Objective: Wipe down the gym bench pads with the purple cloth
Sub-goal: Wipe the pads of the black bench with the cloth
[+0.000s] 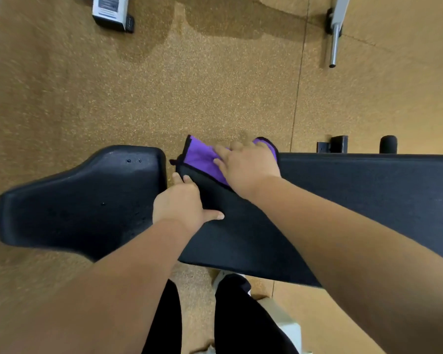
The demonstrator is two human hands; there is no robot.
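Observation:
A black gym bench runs across the view in two pads: a seat pad at the left and a long back pad at the right. The purple cloth, edged in black, lies on the far left corner of the long pad. My right hand presses flat on the cloth with fingers spread. My left hand rests on the left end of the long pad, fingers at the gap between the pads, thumb stretched along the pad.
Tan speckled rubber flooring surrounds the bench. A white machine foot stands at the far left, a chrome bar at the far right. Black bench frame parts show behind the long pad. My legs stand in front of the bench.

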